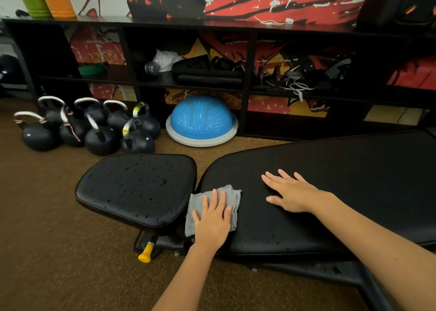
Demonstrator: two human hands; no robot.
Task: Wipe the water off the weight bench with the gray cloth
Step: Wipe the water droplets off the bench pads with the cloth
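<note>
A person leans over a black padded weight bench (354,192) on brown gym flooring, the left hand (215,221) laid flat with straight fingers on a folded gray cloth (232,192), pressing it against the near end of the long back pad, right at the gap to the seat. The right hand (289,191) rests palm down, fingers spread and relaxed, farther along the same pad, holding nothing. The separate black seat pad (136,188), just left of the cloth, is beaded with water droplets (162,182); a few more dot the back pad's near edge. A yellow-tipped adjustment handle (146,251) juts out below the seat. Behind, dark kettlebells (94,126) cluster on the floor beside a blue half-dome balance trainer (201,119).
</note>
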